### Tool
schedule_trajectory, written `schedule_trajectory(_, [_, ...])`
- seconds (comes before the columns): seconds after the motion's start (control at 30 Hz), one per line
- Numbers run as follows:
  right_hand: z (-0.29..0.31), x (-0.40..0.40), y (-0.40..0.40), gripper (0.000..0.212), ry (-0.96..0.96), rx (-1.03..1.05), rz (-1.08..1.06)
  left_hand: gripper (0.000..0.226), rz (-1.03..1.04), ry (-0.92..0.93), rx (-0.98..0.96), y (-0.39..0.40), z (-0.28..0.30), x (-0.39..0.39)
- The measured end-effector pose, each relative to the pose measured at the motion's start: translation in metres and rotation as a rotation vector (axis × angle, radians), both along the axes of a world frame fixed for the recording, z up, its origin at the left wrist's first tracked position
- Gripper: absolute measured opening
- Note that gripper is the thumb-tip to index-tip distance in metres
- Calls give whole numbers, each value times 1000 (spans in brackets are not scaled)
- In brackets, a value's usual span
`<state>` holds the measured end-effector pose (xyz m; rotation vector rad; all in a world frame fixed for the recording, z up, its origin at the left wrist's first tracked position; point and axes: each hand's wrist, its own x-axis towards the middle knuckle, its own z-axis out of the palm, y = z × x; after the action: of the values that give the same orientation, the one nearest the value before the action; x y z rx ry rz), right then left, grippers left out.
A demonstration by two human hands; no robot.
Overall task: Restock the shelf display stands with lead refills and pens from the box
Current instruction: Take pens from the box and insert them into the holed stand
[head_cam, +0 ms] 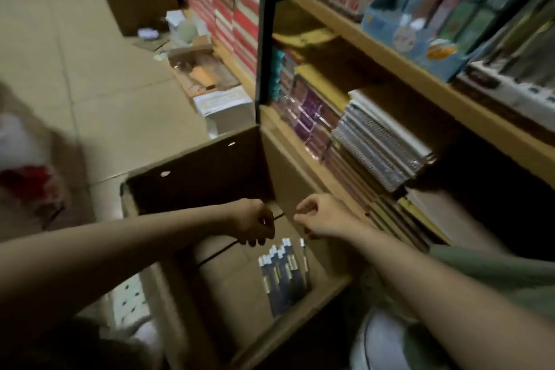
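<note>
We have both hands over the open box [210, 279], which stands on the floor against the shelf [390, 60]. The left hand [252, 222] is curled around a thin dark strand [219, 251] that runs from the fist down and to the left into the box; whether it is a band or a cord we cannot tell. The right hand [318, 215] is loosely curled, thumb and forefinger close together. It may pinch the other end of the strand, but the picture is too dim to confirm this.

The packs [283, 276] lie on the box floor, directly below the hands and slightly nearer to us. They appear to be dark carded packs with white tops, fanned in one bunch. Their long axis runs from the white tops, nearest the hands, toward our body. We cannot tell whether they hold refills or pens.

The right hand sits almost straight above the white tops, so we judge it the nearer one for a reach. The display stands [420, 24] are up and to the right on the shelf, well apart from the box.
</note>
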<state>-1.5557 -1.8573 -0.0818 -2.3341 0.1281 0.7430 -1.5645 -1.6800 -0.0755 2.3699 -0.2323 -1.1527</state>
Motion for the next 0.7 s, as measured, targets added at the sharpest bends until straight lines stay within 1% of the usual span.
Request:
schedule_trajectory(0.1, [-55,6,-1,26,147,-160,69,2,341,77,-43,15,-44,-18])
schedule_trajectory(0.13, [-68,8,0,27,165,-224,108,2,470,81,-58,15,-61,-23])
schedule_trajectory(0.2, [-95,10,2,30,179,-353,230,8,722,99,-81,5,-98,-32])
schedule_trajectory(0.27, [-119,11,5,29,227,-468,376,12,887,185,-72,-14,-129,-40])
schedule_trajectory(0.33, [-145,9,3,34,282,-560,488,10,949,262,-45,-34,-154,-51])
schedule_trajectory(0.37, [-155,7,2,38,313,-595,489,10,976,279,-42,-43,-166,-55])
schedule_trajectory(0.43, [-172,3,1,51,369,-607,394,14,1027,270,-17,-55,-181,-63])
schedule_trajectory(0.5, [-181,3,2,65,360,-558,262,17,1068,202,26,-63,-189,-66])
schedule_trajectory(0.57, [-184,5,4,60,290,-537,208,19,1137,131,19,-71,-192,-66])
schedule_trajectory(0.63, [-186,6,6,50,220,-548,226,20,1204,66,-21,-78,-194,-64])
schedule_trajectory(0.7, [-190,7,5,40,204,-545,216,20,1222,20,-36,-83,-197,-61])
